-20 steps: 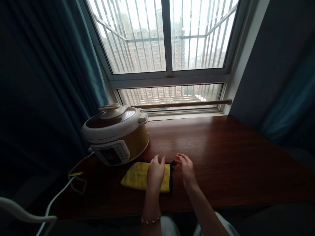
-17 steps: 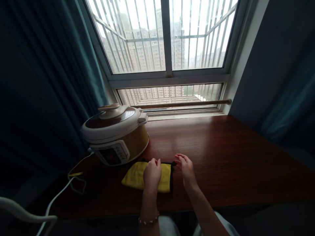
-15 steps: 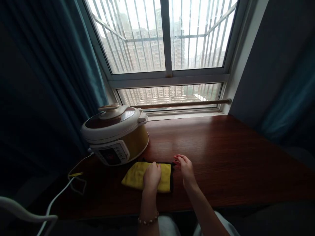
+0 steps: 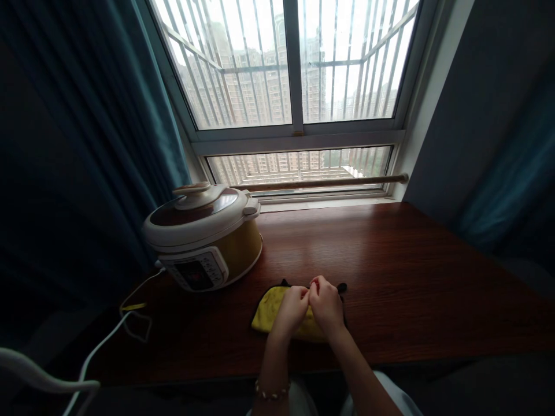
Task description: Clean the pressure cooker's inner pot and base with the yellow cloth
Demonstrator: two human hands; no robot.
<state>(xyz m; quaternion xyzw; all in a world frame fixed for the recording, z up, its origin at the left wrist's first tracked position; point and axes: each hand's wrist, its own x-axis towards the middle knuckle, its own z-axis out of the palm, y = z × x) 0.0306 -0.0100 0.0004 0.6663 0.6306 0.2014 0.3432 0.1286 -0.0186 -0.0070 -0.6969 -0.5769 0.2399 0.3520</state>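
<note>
A folded yellow cloth [image 4: 265, 312] with black edging lies at the near side of the wooden table. My left hand [image 4: 293, 305] is closed over its middle, fingers curled into the fabric. Right beside it, my right hand [image 4: 326, 303] pinches at the cloth, and the fingertips of both hands meet over its upper part. The hands cover much of the cloth's centre and right side. A small black tab of the edging sticks out beyond my right hand.
To the left stands a white and gold electric cooker [image 4: 203, 237] with a lid. Its white cable [image 4: 102, 346] runs down the table's left side. The wooden table [image 4: 390, 271] reaches back to a barred window [image 4: 299, 130]. A blue curtain [image 4: 143, 115] hangs at left.
The cloth has shifted right, away from the cooker, and its outline is now rounder. My left hand moved right with it; my right hand came in against the left and closed.
</note>
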